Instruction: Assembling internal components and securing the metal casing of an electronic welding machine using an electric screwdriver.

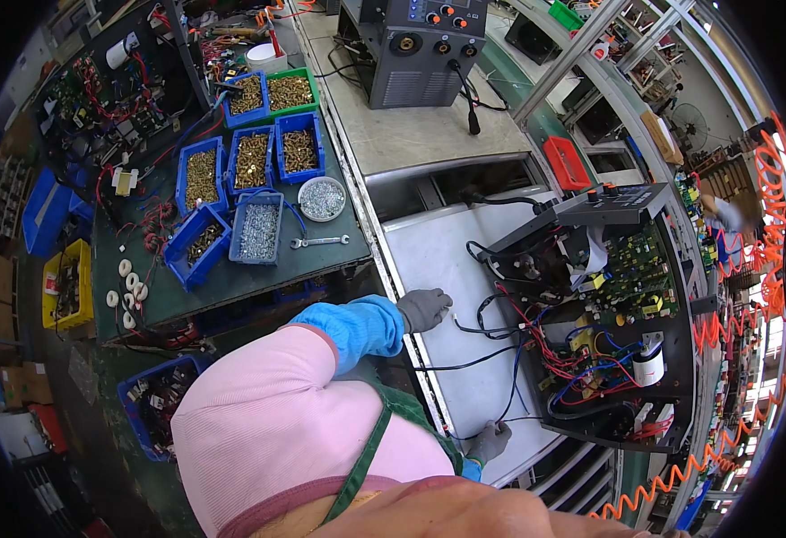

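Gloved left hand [426, 309] over a pale metal panel [429, 242], near a white connector [455, 317]; gloved right hand [490, 441] beside a dark cable [512, 394], grip uncertain from where I stand. Beyond, an opened machine [603, 323] bearing circuit boards [630, 269].

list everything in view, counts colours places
open machines: two, black, right and upper left
closed machine: one, grey, top centre
loose cables: several, dark, near the hands
table: one, green, left
small bins: six blue, one green, on table
bowl: one, white, on table
wrench: one, silver, below bowl
rings: several, white, on table
tray: one, red, upper right
crate: one, yellow, far left
hoses: several, orange, right edge
rest: too cluttered to count
left hand: one, grey glove, by cables
right hand: one, grey glove, lower centre
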The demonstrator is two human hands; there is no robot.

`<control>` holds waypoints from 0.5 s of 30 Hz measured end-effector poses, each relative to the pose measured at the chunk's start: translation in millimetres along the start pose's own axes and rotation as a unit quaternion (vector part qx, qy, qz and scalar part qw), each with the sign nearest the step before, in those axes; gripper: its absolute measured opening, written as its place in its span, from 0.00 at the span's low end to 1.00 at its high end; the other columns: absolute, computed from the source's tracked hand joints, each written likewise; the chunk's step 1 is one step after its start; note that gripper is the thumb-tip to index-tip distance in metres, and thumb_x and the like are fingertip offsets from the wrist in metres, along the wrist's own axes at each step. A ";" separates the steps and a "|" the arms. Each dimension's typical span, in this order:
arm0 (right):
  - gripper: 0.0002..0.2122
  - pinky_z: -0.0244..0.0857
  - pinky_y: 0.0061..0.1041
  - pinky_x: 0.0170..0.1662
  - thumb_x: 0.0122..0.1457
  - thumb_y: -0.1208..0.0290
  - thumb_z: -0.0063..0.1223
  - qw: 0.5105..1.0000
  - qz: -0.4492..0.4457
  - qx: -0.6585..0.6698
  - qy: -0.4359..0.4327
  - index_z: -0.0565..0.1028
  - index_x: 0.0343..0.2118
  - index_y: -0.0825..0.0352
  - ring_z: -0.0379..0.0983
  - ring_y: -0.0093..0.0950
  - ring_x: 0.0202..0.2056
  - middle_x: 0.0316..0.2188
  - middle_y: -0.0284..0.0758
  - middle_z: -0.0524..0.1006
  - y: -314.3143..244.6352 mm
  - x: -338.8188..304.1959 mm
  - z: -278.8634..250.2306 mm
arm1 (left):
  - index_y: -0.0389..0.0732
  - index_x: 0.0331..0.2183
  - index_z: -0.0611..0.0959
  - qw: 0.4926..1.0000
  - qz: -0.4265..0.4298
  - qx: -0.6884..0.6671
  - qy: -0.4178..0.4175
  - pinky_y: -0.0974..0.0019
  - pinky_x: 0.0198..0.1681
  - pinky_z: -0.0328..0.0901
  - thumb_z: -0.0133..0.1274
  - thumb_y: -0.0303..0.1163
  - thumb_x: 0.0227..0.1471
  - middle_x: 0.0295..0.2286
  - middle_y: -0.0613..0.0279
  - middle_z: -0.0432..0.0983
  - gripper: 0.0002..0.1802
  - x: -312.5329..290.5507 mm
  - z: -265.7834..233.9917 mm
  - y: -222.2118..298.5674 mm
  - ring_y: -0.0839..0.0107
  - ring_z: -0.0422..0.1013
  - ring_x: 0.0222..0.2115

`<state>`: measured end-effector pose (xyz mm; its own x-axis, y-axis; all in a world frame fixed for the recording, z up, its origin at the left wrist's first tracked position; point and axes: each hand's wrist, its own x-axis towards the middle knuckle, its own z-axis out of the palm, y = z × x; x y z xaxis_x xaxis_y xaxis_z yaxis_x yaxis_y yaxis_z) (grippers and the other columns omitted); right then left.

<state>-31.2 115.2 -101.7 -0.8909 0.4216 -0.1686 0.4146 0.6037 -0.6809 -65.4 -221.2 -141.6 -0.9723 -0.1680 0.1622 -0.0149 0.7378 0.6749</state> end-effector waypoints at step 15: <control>0.14 0.65 0.26 0.37 0.49 0.76 0.53 1.000 -0.006 -0.008 0.022 0.70 0.40 0.72 0.70 0.31 0.33 0.34 0.42 0.73 9.4 4.0 3.5 | 0.43 0.37 0.76 1.000 -0.010 0.001 -0.014 0.58 0.36 0.67 0.47 0.34 0.49 0.32 0.56 0.72 0.12 -1.1 -2.6 2.2 0.55 0.71 0.32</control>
<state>-31.5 120.2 -111.2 -0.8869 0.4437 -0.1286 0.4073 0.6197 -0.6709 -63.7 -221.0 -138.5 -0.9781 -0.1638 0.1286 -0.0345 0.7364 0.6756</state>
